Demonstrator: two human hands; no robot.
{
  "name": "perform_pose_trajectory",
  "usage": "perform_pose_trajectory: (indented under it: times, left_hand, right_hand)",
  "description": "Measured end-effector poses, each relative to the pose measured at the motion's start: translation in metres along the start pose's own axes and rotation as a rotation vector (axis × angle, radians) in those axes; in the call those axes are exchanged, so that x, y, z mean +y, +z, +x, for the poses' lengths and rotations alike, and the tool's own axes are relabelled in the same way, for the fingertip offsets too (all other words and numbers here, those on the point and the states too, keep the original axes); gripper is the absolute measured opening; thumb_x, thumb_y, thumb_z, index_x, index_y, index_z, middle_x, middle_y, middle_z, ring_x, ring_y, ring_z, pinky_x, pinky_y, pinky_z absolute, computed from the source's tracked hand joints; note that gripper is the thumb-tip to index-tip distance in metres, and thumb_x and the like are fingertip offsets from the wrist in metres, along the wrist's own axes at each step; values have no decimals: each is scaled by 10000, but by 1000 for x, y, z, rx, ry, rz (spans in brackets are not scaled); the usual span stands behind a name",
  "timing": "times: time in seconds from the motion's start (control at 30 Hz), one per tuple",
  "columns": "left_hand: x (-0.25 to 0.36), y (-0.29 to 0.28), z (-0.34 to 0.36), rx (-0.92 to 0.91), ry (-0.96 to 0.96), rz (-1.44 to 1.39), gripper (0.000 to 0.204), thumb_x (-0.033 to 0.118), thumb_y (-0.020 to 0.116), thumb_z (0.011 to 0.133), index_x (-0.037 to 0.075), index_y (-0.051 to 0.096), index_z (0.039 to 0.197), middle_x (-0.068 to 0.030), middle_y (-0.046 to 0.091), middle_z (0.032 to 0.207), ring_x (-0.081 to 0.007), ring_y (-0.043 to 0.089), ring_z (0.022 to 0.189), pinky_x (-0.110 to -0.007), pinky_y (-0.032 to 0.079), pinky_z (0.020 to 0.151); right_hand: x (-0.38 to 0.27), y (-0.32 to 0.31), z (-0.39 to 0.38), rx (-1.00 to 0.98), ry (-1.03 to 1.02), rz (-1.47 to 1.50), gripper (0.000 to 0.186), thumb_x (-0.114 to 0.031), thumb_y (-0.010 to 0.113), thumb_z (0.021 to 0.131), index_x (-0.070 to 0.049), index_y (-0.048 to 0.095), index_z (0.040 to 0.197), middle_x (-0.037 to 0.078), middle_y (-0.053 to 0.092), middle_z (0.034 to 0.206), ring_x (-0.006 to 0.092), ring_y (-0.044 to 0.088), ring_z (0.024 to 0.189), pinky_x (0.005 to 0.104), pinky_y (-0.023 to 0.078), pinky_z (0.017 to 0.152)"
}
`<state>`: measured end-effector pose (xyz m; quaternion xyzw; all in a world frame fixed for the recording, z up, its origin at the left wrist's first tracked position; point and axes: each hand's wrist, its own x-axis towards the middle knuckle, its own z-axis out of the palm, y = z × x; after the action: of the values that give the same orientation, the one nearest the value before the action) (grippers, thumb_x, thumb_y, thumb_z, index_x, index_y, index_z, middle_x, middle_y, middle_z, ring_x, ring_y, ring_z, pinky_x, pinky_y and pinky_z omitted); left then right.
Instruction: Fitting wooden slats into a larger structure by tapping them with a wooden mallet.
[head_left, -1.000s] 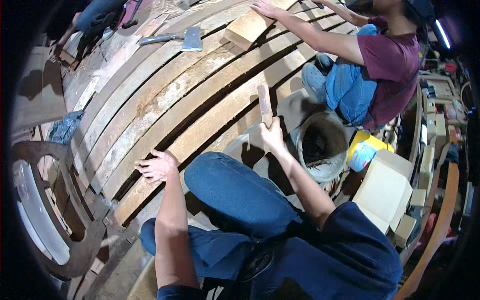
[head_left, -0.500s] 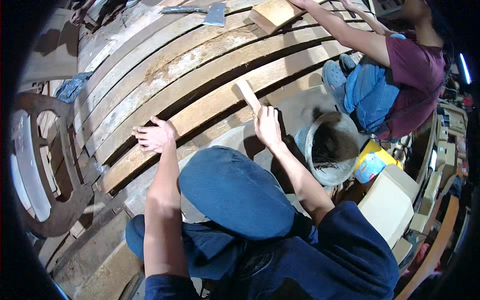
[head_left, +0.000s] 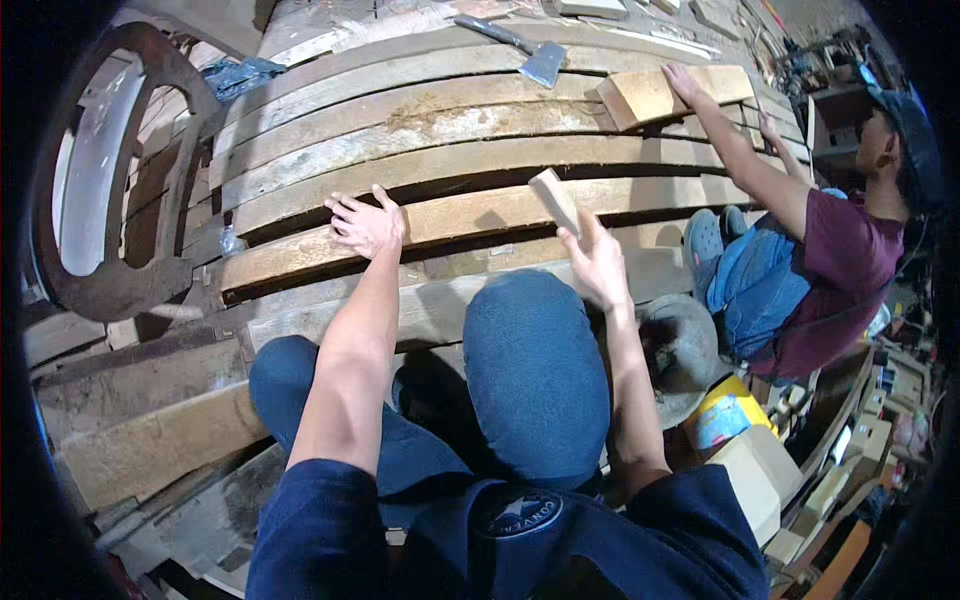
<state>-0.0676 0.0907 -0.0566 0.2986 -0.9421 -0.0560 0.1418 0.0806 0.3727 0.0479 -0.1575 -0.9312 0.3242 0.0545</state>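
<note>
Curved planks [head_left: 430, 150] fill the upper centre of the frame, about seven in rows with dark gaps between. One round frame [head_left: 110, 190] stands at upper left. One co-worker [head_left: 830, 270] sits at right, a hand on one block [head_left: 650, 95] at upper right. One bucket [head_left: 685, 350] sits right of centre. One hatchet [head_left: 530, 55] lies at top centre. Left hand [head_left: 365, 225]: fingers spread flat on a plank, holding nothing. Right hand [head_left: 600, 265]: fingers closed on one small wedge [head_left: 555, 200] at centre, held against a plank.

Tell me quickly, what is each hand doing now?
Left hand: open, fingers spread flat on a curved wooden plank.
Right hand: closed, holding a small wooden piece.
</note>
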Motion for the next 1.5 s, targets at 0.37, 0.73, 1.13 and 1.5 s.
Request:
perform_pose_trajectory:
  times: [0.37, 0.73, 1.13, 1.5]
  left_hand:
    - [-24, -3, 15, -83, 94, -89, 582, 477, 367, 910, -1, 439, 1234, -186, 363, 1330, -380, 306, 1221, -542, 197, 1029]
    - [-34, 0, 27, 1, 267, -160, 649, 441, 435, 893, -17, 328, 1340, -159, 254, 1435, -313, 223, 1325, -481, 170, 1083]
    - [-32, 0, 28, -63, 238, -197, 685, 450, 417, 899, -22, 275, 1375, -161, 224, 1459, -286, 167, 1360, -478, 117, 1103]
    - [-36, 5, 30, 2, 240, -134, 622, 447, 426, 904, 41, 330, 1366, -131, 282, 1438, -286, 219, 1340, -482, 170, 1083]
  right_hand:
    - [6, -9, -19, 99, -27, 106, 296, -194, 658, 753, 34, 469, 751, 197, 493, 737, 369, 500, 685, 432, 412, 625]
    - [7, 12, -13, 218, -126, -133, 271, -133, 632, 739, 15, 477, 906, 204, 493, 895, 400, 534, 789, 466, 462, 669]
    - [31, 39, 0, 175, -391, -356, 395, -15, 574, 712, -37, 563, 1107, 141, 497, 1118, 346, 423, 1076, 442, 369, 931]
    - [65, 7, -2, 564, 118, 280, 303, -95, 607, 829, 28, 515, 1090, 167, 569, 1016, 259, 562, 916, 352, 441, 825]
